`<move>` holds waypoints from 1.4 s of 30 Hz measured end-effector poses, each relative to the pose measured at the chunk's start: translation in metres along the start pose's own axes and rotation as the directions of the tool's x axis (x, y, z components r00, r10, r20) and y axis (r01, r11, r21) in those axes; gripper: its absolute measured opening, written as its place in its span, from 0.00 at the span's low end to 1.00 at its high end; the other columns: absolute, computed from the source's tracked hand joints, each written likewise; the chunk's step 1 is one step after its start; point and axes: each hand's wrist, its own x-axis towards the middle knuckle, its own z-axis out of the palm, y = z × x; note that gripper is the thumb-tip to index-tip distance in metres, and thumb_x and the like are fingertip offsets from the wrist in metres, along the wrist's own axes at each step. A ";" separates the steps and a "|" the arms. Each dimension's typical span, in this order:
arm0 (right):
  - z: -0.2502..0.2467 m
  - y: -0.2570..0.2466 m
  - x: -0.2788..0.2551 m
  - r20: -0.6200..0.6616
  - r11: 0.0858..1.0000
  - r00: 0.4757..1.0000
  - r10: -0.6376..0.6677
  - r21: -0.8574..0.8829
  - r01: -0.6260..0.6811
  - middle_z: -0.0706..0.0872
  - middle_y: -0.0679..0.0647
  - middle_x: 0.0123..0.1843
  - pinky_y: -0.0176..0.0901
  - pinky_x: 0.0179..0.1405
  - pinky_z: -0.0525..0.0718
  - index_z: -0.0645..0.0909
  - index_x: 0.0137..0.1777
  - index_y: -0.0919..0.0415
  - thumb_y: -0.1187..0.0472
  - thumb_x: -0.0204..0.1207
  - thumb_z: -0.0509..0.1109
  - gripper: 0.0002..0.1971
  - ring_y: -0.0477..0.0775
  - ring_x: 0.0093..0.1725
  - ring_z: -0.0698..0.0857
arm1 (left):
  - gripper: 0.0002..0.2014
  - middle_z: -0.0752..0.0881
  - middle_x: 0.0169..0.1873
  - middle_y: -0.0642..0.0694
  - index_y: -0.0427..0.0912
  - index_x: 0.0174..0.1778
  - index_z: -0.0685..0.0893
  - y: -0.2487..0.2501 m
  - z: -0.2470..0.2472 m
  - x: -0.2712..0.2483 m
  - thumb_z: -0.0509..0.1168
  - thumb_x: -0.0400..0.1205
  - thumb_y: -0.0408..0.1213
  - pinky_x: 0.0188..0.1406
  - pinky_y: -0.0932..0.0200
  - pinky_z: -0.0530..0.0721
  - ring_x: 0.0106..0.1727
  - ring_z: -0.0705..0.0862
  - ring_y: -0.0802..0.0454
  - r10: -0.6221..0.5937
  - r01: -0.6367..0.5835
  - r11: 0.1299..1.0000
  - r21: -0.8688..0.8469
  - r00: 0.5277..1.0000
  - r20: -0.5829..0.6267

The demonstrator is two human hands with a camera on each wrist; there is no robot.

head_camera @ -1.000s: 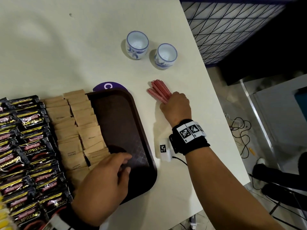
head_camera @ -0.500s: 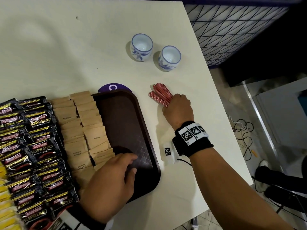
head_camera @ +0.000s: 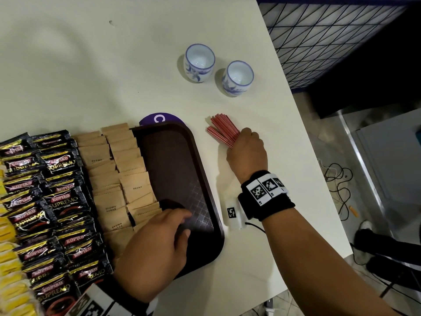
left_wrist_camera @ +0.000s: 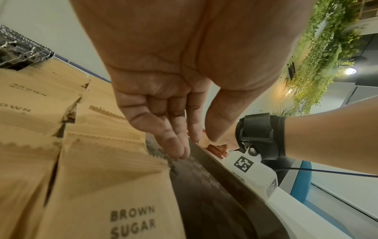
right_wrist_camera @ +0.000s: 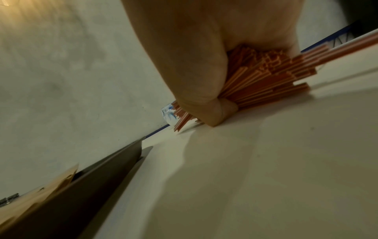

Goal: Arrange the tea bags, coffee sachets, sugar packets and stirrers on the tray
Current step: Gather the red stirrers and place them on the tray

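Note:
A dark brown tray (head_camera: 206, 179) lies on the white table. Rows of brown sugar packets (head_camera: 132, 169) fill its left part, with black Kopiko coffee sachets (head_camera: 61, 201) and yellow tea bags (head_camera: 9, 265) further left. My left hand (head_camera: 168, 233) hovers with straight fingers (left_wrist_camera: 174, 145) over the tray's bare floor beside the sugar packets (left_wrist_camera: 106, 186), holding nothing. Right of the tray, my right hand (head_camera: 247, 147) grips a bundle of red stirrers (head_camera: 222, 130) lying on the table; the wrist view shows fingers curled round the stirrers (right_wrist_camera: 266, 76).
Two white and blue cups (head_camera: 199, 62) (head_camera: 237, 77) stand at the back right of the table. A purple disc (head_camera: 159, 117) peeks from under the tray's far end. The table's right edge (head_camera: 319, 179) drops to a floor with cables.
The head camera has drifted, so everything sits slightly lower right in view. Both hands stay about where they were, the right still on the stirrers.

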 end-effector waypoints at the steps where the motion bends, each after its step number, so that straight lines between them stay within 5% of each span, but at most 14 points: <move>1: 0.000 -0.001 -0.001 -0.007 1.000 1.000 -0.001 0.000 0.001 0.81 0.65 0.61 0.50 0.50 0.77 0.73 0.63 0.68 0.65 0.79 0.64 0.14 0.66 0.59 0.82 | 0.17 0.84 0.54 0.63 0.58 0.66 0.80 0.000 0.000 0.000 0.67 0.81 0.43 0.46 0.70 0.77 0.50 0.81 0.63 -0.001 0.001 1.000 0.002 1.000 0.002; 8: -0.002 -0.001 0.001 0.007 1.000 1.000 0.010 -0.007 -0.010 0.81 0.65 0.62 0.51 0.52 0.78 0.71 0.65 0.69 0.65 0.79 0.64 0.16 0.66 0.59 0.83 | 0.17 0.83 0.56 0.63 0.59 0.67 0.79 0.000 0.000 0.003 0.66 0.82 0.44 0.42 0.77 0.70 0.48 0.78 0.65 0.015 -0.015 1.000 0.014 1.000 0.019; 15: -0.004 -0.002 0.000 0.020 1.000 1.000 0.010 -0.001 -0.010 0.81 0.65 0.63 0.51 0.54 0.80 0.71 0.65 0.70 0.66 0.79 0.63 0.16 0.66 0.60 0.83 | 0.17 0.84 0.56 0.63 0.58 0.67 0.79 -0.001 0.001 0.002 0.66 0.81 0.43 0.44 0.77 0.71 0.49 0.80 0.64 0.015 -0.016 1.000 0.011 1.000 0.021; 23: -0.004 0.005 -0.002 0.018 0.998 1.000 0.001 0.061 -0.002 0.82 0.65 0.59 0.46 0.44 0.71 0.76 0.60 0.69 0.66 0.80 0.62 0.11 0.66 0.55 0.83 | 0.17 0.84 0.54 0.61 0.56 0.66 0.80 -0.001 0.006 0.003 0.67 0.81 0.42 0.43 0.74 0.75 0.49 0.82 0.63 0.023 -0.023 1.000 0.002 1.000 0.005; 30: -0.003 0.011 0.001 0.052 0.994 0.996 0.067 0.086 -0.071 0.82 0.62 0.61 0.47 0.45 0.72 0.76 0.63 0.66 0.61 0.81 0.64 0.14 0.64 0.60 0.82 | 0.17 0.84 0.55 0.61 0.56 0.67 0.80 0.002 0.009 0.000 0.67 0.81 0.42 0.44 0.72 0.77 0.50 0.82 0.63 0.023 -0.023 1.000 -0.002 1.000 0.016; 42: -0.001 0.016 -0.016 -0.005 0.994 0.994 -0.109 -0.029 0.109 0.79 0.61 0.62 0.50 0.41 0.72 0.76 0.64 0.66 0.56 0.79 0.68 0.18 0.64 0.63 0.77 | 0.17 0.85 0.54 0.61 0.56 0.66 0.80 0.000 0.006 0.000 0.67 0.81 0.42 0.44 0.75 0.73 0.50 0.83 0.62 0.038 -0.038 0.999 0.018 0.999 -0.005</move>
